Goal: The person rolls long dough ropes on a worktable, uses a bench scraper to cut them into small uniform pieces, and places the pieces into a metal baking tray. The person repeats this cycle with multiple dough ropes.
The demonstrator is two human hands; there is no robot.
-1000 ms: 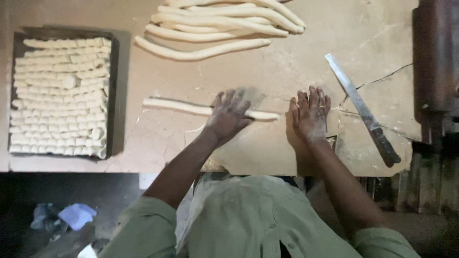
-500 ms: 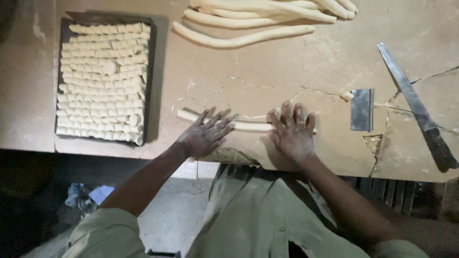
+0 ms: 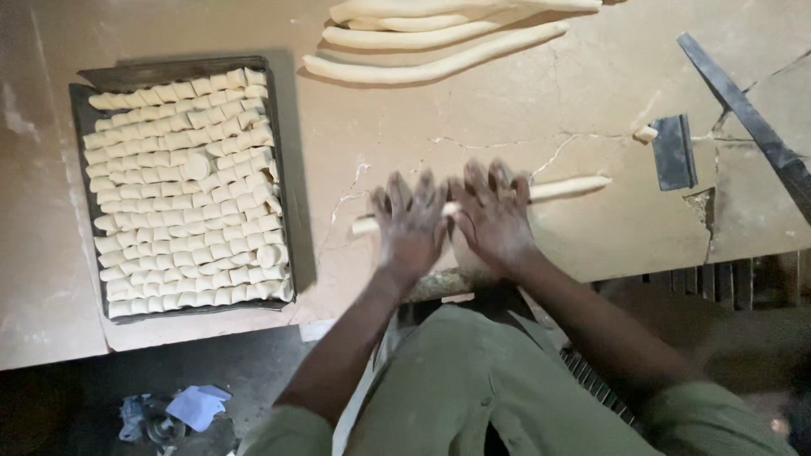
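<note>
Head cam: left hand (image 3: 411, 221) and right hand (image 3: 494, 217), both flat and spread, press on the dough rope (image 3: 564, 188), gripping nothing, right of the tray (image 3: 84, 190).

A long, thin rope of pale dough (image 3: 564, 187) lies across the middle of the frame on the tan surface (image 3: 507, 118), running slightly uphill from left to right. Its middle stretch is hidden; its blunt left end shows at centre-left, and its rounded right end reaches toward centre-right.
</note>
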